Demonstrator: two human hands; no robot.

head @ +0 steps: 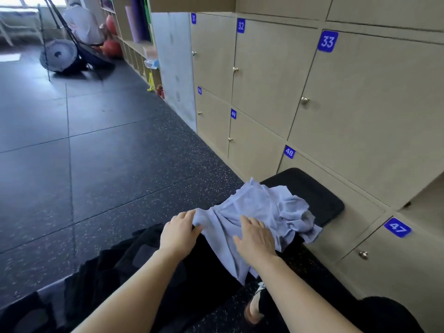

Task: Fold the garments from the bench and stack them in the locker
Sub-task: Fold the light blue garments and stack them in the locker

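A crumpled light blue garment [264, 207] lies on the black padded bench [319, 195], its near part hanging over the bench's front. My left hand [179, 230] grips the garment's left edge between thumb and fingers. My right hand [255, 237] lies flat on the cloth with fingers straight, pressing it down. A heap of black garments [115, 263] sits to the left of my left arm at the bench's near end. An open locker compartment [422, 205] shows at the right edge, above door 47.
Beige locker doors [360, 104] numbered 31 to 50 fill the wall on the right, right behind the bench. Dark rubber floor [96, 140] spreads to the left. Far back stand shelves with balls and mats [129, 32] and a person beside gym equipment [81, 25].
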